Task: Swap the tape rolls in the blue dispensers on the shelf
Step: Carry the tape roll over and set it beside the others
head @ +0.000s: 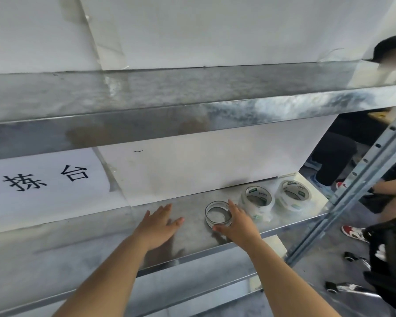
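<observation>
A thin, nearly used-up clear tape ring lies flat on the metal shelf. My right hand grips its right rim between fingers and thumb. My left hand hovers flat just left of it, fingers straight, holding nothing. Two full wrapped clear tape rolls with green labels stand to the right, the nearer roll just behind my right hand and the farther roll near the shelf's end. No blue dispenser is in view.
A second metal shelf hangs above. White boards back the shelf, with a printed paper sign at left. A slotted steel upright stands at right. People sit beyond it; a black bag lies at lower right.
</observation>
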Motion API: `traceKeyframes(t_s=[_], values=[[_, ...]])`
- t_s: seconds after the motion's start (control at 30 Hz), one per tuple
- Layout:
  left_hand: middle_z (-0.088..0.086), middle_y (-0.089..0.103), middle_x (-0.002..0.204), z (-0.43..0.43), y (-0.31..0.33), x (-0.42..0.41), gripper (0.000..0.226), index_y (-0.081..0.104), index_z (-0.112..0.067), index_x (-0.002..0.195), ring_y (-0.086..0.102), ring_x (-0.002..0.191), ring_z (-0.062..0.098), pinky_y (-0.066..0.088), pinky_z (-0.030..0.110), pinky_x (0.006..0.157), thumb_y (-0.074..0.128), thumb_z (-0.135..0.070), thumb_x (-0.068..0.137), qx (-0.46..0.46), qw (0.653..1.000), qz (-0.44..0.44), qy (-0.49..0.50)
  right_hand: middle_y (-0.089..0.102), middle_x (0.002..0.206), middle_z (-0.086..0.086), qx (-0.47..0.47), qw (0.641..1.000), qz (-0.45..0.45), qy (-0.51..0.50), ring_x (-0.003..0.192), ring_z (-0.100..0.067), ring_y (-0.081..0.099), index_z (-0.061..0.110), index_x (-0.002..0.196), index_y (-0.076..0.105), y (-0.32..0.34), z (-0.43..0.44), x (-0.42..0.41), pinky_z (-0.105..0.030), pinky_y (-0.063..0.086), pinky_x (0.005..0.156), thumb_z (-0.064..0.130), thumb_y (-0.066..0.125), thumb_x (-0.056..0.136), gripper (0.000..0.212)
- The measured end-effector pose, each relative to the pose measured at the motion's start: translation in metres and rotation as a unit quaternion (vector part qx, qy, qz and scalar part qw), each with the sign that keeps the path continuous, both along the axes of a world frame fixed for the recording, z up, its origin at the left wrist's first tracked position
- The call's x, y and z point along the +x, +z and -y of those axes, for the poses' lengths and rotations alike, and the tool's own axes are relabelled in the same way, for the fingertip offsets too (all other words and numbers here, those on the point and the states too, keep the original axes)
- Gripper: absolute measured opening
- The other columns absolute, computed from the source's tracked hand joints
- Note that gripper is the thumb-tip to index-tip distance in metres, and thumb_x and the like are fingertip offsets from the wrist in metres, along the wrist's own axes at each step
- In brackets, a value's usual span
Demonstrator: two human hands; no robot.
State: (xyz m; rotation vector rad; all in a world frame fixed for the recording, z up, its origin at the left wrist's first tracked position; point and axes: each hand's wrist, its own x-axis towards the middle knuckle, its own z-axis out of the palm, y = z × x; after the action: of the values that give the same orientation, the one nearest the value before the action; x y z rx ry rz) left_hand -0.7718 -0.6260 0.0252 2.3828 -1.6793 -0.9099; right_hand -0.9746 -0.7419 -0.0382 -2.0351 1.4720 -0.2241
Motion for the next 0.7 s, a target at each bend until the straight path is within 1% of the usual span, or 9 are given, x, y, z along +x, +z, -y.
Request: traceKeyframes(t_s=[0.07, 0.2, 0.33, 0.43, 0.53, 0.63, 0.7], values=[[-0.002, -0.004, 0.16, -0.001, 0.0, -0.003, 0.07, -0.001, -0.022, 0.152, -0.009, 0.146, 0.018, -0.007, 0.036, 0.116, 0.023, -0.058, 0.096, 0.001, 1.0, -0.005, -0.002, 0.027, 0.156, -0.004, -0.012, 1.0, -0.014, 0.011, 0.144, -0.022, 0.024, 0.019, 0.153, 0.01, 0.0, 0.0, -0.001, -0.034, 0.027, 0.114, 0.05, 0.073, 0.077, 0.104], [-0.002, -0.003, 0.16, -0.001, -0.004, -0.008, 0.071, -0.001, -0.023, 0.152, -0.009, 0.146, 0.018, -0.007, 0.035, 0.116, 0.022, -0.059, 0.096, 0.005, 1.0, 0.0, -0.008, 0.023, 0.158, -0.003, -0.007, 1.0, -0.02, 0.016, 0.144, -0.028, 0.025, 0.021, 0.154, 0.008, 0.003, -0.002, -0.004, -0.04, 0.029, 0.114, 0.049, 0.074, 0.075, 0.106], [-0.001, -0.001, 0.16, 0.004, -0.005, -0.015, 0.072, -0.001, -0.023, 0.152, -0.009, 0.146, 0.017, -0.008, 0.035, 0.116, 0.021, -0.061, 0.095, -0.006, 1.0, 0.006, -0.027, 0.017, 0.16, -0.003, -0.009, 0.999, -0.029, 0.019, 0.146, -0.028, 0.02, 0.021, 0.154, 0.006, 0.004, -0.001, -0.009, -0.041, 0.028, 0.115, 0.046, 0.074, 0.077, 0.106], [-0.003, -0.002, 0.16, 0.006, -0.004, -0.021, 0.072, -0.002, -0.023, 0.152, -0.009, 0.146, 0.016, -0.008, 0.034, 0.116, 0.021, -0.061, 0.095, -0.011, 0.999, 0.012, -0.042, 0.012, 0.161, -0.001, -0.011, 0.999, -0.031, 0.022, 0.148, -0.026, 0.013, 0.019, 0.154, 0.005, 0.003, 0.002, -0.007, -0.038, 0.022, 0.118, 0.047, 0.07, 0.08, 0.103], [-0.004, -0.004, 0.16, 0.006, 0.0, -0.023, 0.071, -0.002, -0.022, 0.152, -0.009, 0.146, 0.016, -0.007, 0.034, 0.116, 0.022, -0.058, 0.096, -0.013, 0.999, 0.013, -0.04, 0.009, 0.162, -0.001, -0.017, 0.999, -0.031, 0.029, 0.149, -0.024, 0.01, 0.017, 0.154, 0.003, 0.003, 0.004, -0.002, -0.035, 0.017, 0.118, 0.048, 0.068, 0.083, 0.101], [-0.004, -0.003, 0.16, 0.007, -0.004, -0.019, 0.071, -0.002, -0.022, 0.152, -0.009, 0.146, 0.016, -0.007, 0.034, 0.116, 0.022, -0.059, 0.096, -0.011, 0.999, 0.012, -0.034, 0.007, 0.162, -0.004, -0.031, 0.998, -0.041, 0.047, 0.149, -0.02, 0.007, 0.013, 0.154, 0.002, 0.002, 0.007, 0.004, -0.03, 0.007, 0.119, 0.047, 0.066, 0.084, 0.1], [-0.003, -0.003, 0.16, 0.008, -0.009, -0.016, 0.073, -0.003, -0.023, 0.152, -0.009, 0.146, 0.013, -0.009, 0.034, 0.116, 0.021, -0.061, 0.095, -0.013, 0.999, 0.01, -0.033, 0.006, 0.162, -0.005, -0.034, 0.997, -0.049, 0.057, 0.149, -0.021, 0.005, 0.012, 0.153, 0.001, 0.002, 0.008, 0.006, -0.03, 0.004, 0.119, 0.047, 0.067, 0.084, 0.102]])
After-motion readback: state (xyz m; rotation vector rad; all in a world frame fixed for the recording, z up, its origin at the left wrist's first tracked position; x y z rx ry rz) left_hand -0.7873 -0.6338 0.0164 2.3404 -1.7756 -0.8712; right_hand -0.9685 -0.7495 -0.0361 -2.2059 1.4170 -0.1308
